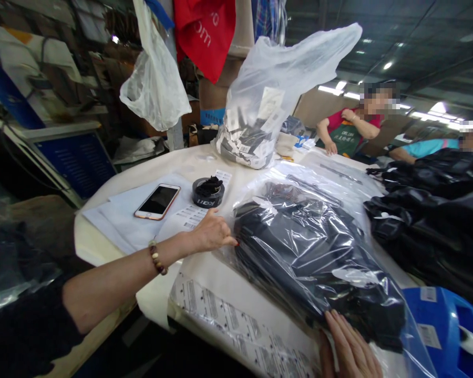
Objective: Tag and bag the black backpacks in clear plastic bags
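Left hand [214,231] has its fingers curled, tips on the left edge of the clear bag [360,277]; thumb is hidden, so the grip can't be told. Right hand [350,349] lies flat and open on the bag's near end. The bag holds a folded dark garment [291,236] and lies on the white table [205,273]. Phone [157,201] and tape roll [208,191] sit beyond the left hand. Label sheet [228,320] is near the front edge.

Both hands [213,232] [349,346] on bagged dark garment [311,252]
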The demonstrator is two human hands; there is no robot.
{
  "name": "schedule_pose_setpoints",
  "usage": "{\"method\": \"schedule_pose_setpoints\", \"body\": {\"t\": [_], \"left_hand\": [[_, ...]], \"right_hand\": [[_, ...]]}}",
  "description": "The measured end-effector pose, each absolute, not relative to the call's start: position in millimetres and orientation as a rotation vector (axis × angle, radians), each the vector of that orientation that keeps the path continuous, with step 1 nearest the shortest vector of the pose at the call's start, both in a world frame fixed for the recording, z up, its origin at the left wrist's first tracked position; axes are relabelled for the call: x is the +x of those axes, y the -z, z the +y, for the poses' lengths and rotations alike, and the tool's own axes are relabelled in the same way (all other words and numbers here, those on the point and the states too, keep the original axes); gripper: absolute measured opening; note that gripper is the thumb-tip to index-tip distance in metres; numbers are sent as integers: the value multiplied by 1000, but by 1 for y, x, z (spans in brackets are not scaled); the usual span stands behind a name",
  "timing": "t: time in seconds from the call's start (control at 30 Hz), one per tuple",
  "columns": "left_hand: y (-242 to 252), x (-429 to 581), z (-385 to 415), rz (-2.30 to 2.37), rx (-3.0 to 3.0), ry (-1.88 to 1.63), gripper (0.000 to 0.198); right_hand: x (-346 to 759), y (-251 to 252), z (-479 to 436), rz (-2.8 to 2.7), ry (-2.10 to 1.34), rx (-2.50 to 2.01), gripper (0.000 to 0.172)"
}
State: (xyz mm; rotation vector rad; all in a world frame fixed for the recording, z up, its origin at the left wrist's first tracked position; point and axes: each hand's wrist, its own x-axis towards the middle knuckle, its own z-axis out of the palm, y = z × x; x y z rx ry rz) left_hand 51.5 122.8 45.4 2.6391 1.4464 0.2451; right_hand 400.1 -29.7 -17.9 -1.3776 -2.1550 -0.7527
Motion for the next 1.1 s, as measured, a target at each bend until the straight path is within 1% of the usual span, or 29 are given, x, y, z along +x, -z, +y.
{"method": "schedule_pose_setpoints", "body": {"t": [0.17,0.33,0.43,0.53,0.63,0.7,0.73,0.77,0.83,0.87,0.9,0.97,1.03,1.1], "left_hand": [[-54,53,122,1445,2602,-187,33],[-59,56,123,1451,2562,-126,36],[-61,57,126,1462,2540,-89,37],[-61,56,127,1469,2533,-49,37],[-60,54,127,1425,2555,-15,27],[-59,53,126,1404,2569,10,19],[-58,52,126,1413,2571,30,19],[-57,52,126,1419,2576,25,23],[-54,51,128,1430,2576,20,30],[-53,52,129,1450,2559,36,30],[-52,52,130,1474,2549,61,30],[-51,53,131,1501,2547,146,29],[-53,54,131,1503,2551,225,31],[-54,55,131,1495,2540,243,33]], "right_hand": [[403,12,-30,-2198,772,-1374,54],[399,12,-30,-2187,789,-1384,52],[397,10,-32,-2164,689,-1385,48],[403,-4,-38,-2119,552,-1300,44],[423,-30,-46,-1920,653,-1301,40],[445,-48,-49,-1665,728,-1474,32],[459,-56,-49,-1518,706,-1603,34],[473,-64,-49,-1355,625,-1772,43],[502,-76,-47,-1034,345,-2102,64],[515,-81,-46,-912,202,-2214,70],[526,-83,-44,-822,76,-2289,71],[541,-84,-41,-735,-95,-2335,62],[547,-81,-37,-697,-200,-2299,50],[547,-76,-34,-633,-304,-2234,43]]}}
